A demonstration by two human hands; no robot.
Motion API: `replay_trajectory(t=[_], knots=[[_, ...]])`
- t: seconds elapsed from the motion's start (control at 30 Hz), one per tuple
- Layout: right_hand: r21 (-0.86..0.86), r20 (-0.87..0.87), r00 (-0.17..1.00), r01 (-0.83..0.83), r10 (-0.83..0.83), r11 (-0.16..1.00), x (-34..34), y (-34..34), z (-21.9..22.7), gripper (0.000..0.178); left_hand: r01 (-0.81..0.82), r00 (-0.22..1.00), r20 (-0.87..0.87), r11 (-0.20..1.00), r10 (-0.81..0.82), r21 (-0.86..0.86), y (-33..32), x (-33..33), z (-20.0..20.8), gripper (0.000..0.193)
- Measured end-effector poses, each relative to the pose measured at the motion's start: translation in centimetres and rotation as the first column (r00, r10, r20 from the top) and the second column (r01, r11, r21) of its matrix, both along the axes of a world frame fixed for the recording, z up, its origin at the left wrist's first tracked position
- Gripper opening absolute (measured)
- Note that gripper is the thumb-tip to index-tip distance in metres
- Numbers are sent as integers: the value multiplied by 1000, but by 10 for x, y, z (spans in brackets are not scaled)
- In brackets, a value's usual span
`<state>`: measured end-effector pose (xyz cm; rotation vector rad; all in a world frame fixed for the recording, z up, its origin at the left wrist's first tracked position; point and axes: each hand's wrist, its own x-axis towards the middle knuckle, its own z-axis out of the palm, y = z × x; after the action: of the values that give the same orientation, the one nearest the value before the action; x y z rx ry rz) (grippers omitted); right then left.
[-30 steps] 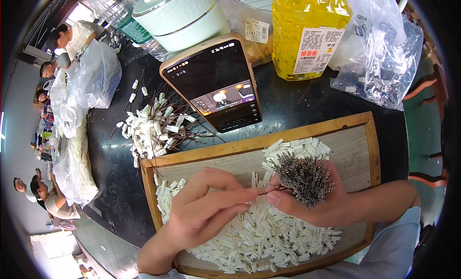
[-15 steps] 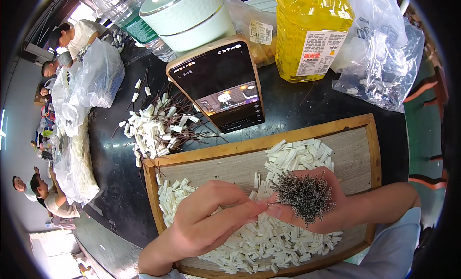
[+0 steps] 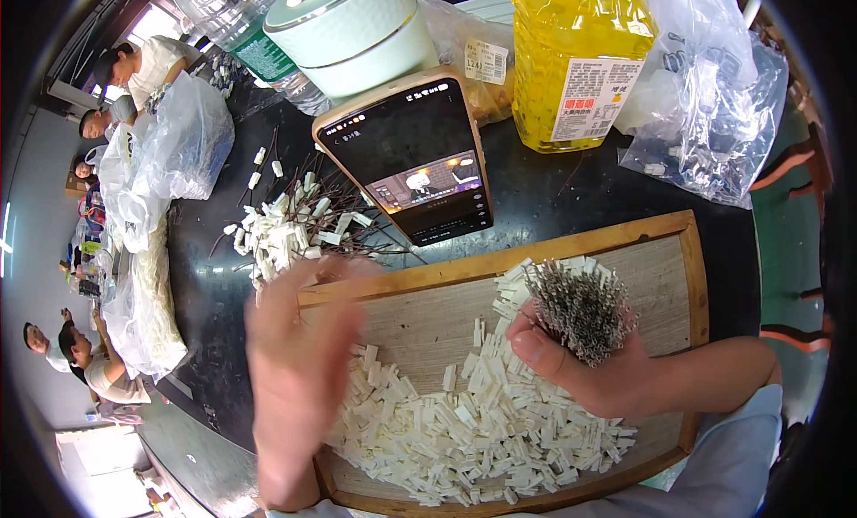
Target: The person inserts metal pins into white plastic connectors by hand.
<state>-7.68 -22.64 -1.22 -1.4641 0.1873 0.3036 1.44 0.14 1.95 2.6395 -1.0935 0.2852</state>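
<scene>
My right hand is closed around a thick bundle of thin wires, its dense metal-tipped ends facing up. It hovers over the right part of a wood-framed tray. Small white plastic connector housings lie loose in the tray. My left hand is smeared by motion above the tray's left edge, so I can make out neither its fingers nor anything in them. Just beyond it is a heap of white connectors on dark wires, lying on the black table.
A phone showing a video leans against a pale green lidded container. Behind are a water bottle, a yellow packaged bottle and clear plastic bags. Other people sit far left, beyond plastic-wrapped bundles.
My left hand has left the wire bundle and swung left and away toward the connector heap. My right hand has tilted the bundle and raised it slightly.
</scene>
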Motion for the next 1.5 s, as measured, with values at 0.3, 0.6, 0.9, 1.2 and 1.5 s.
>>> replay_trajectory(t=[0.3, 0.6, 0.9, 1.2, 1.5], knots=[[266, -142, 983, -77, 117, 961, 0, -5, -2, 18, 517, 850, -165, 853, -500, 75, -25, -10, -33, 34], [232, -124, 991, 80, -52, 969, -2, 3, 1, 10, 105, 827, -497, 941, -262, -322, -14, -9, -29, 28], [174, -71, 997, -11, 24, 985, -1, 4, 1, 13, -101, 632, -601, 716, -490, -690, -14, -9, -26, 19], [204, 8, 997, -75, 75, 976, -8, 3, -8, 14, 178, 682, -462, 742, -567, -646, -23, -19, -21, 17], [185, -91, 992, -71, 89, 980, 2, 5, 4, 27, -56, 973, -210, 790, -93, -611, 26, 13, -6, 16]])
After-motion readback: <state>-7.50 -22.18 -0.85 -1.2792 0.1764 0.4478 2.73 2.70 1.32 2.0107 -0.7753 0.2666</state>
